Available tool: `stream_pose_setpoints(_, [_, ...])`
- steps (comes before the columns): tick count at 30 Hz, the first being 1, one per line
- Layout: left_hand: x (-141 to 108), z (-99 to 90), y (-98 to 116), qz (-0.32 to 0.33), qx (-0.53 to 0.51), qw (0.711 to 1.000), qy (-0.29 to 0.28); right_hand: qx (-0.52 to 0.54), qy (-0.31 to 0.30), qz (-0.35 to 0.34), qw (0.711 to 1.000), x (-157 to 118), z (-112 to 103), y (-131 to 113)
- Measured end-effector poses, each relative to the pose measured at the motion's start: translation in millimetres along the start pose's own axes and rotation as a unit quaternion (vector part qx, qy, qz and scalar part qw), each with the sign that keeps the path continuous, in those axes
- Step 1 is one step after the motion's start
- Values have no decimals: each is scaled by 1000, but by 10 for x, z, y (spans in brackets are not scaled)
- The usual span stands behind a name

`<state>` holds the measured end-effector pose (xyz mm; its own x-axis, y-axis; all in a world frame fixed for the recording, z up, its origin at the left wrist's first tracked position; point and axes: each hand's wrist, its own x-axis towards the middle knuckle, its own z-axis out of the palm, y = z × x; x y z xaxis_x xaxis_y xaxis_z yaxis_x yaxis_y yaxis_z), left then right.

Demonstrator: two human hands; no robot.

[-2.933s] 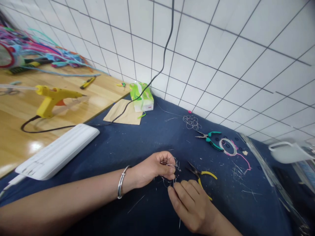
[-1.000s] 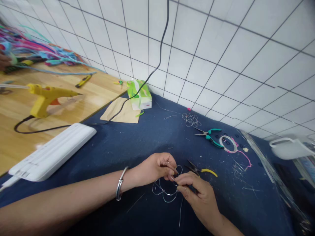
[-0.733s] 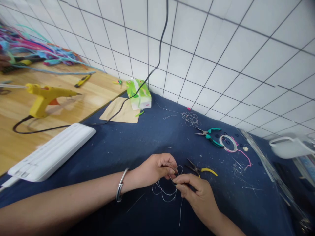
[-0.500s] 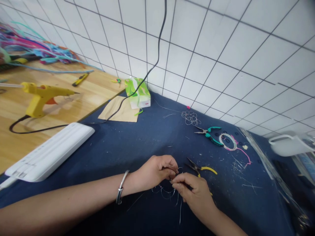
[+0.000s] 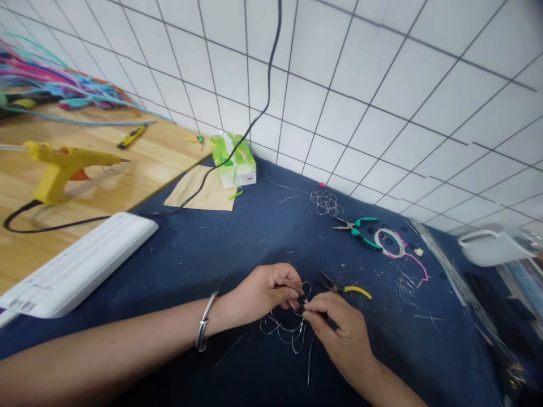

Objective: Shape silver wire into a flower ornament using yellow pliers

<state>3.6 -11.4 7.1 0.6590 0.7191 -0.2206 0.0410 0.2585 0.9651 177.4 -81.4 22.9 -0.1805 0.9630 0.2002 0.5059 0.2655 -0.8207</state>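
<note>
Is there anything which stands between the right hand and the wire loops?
Nothing visible stands between them: the right hand pinches at the wire loops, and the left hand holds them too. The yellow pliers lie beyond the right hand, not in between.

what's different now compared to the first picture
The right hand has moved a little forward, away from the wearer, and now hides the lower handle of the yellow-handled pliers. More loops of the wire piece show below the hands. Neither hand visibly took up or let go of anything else. The left hand stays pinching the wire; the teal-handled pliers and glue gun stayed put.
</note>
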Motion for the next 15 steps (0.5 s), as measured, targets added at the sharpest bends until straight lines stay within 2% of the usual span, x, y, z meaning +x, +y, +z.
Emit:
stream_pose_setpoints(5, [-34,9,0,24,43,999,7,-3,-11,43,999,3,25,-1])
stream_pose_setpoints(15, [-61,2,-19,66,171,983,13,0,-116,162,980,43,15,-63])
